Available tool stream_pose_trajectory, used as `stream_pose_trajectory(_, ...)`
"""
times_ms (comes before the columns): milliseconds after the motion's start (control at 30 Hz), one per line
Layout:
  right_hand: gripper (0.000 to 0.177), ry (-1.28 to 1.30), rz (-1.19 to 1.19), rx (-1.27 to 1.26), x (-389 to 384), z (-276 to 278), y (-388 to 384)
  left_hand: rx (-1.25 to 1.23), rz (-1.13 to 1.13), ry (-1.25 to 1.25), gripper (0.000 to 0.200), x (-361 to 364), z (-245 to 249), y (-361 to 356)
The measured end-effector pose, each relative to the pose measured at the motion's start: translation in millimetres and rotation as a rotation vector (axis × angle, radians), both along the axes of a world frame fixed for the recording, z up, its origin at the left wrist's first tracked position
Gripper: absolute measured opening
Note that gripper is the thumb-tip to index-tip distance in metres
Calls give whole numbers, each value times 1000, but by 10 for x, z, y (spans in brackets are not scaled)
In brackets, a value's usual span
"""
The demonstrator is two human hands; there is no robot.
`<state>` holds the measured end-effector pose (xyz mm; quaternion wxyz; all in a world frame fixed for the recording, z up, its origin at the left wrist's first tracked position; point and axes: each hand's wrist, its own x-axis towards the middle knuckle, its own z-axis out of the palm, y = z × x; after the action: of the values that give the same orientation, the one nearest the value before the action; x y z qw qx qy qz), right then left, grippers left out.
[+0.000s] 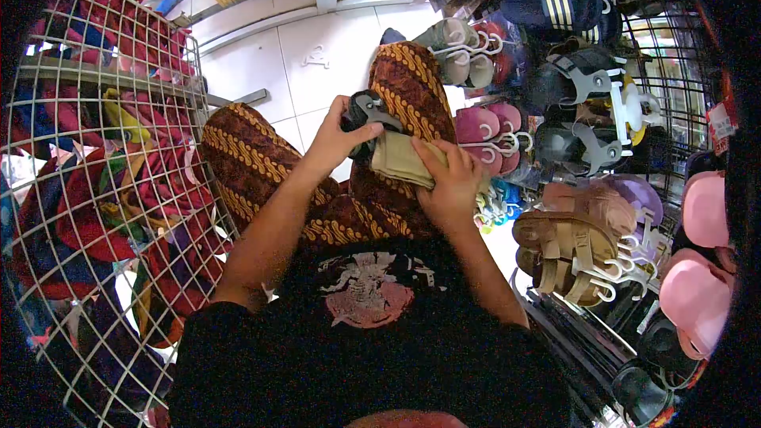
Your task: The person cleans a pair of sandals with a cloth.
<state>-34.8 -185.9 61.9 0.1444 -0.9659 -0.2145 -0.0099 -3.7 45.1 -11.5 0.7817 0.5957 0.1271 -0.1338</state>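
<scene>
My left hand (pixel 337 136) is closed around a black sandal (pixel 364 103) with a grey strap, held above my lap. My right hand (pixel 456 184) grips a folded beige cloth (pixel 400 160), its fingers lying over the top. The cloth's left end meets the sandal near my left thumb. Part of the sandal is hidden behind my left hand and the cloth. Both hands are over my knees, which are covered in brown and yellow patterned fabric (pixel 265 160).
At left stands a wire mesh rack (pixel 119 71) with colourful items behind it. Sandals on white hangers fill the right side, including brown sandals (pixel 563 242), pink sandals (pixel 478 128) and grey-strapped black ones (pixel 587 83). A loose white hanger (pixel 316 57) lies on the tiled floor (pixel 261 63).
</scene>
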Motion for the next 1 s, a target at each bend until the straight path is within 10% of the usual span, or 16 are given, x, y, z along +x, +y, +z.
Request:
stream_pose_trajectory(200,67,280,173,31,201,366,-205,-12,-37,-77,56,23,-39,113)
stream_pose_trajectory(500,42,542,-226,183,349,523,-467,35,-393,-265,55,16,-16,225)
stream_pose_trajectory(1000,48,707,-290,129,365,312,-311,266,-444,-364,67,-43,181,33)
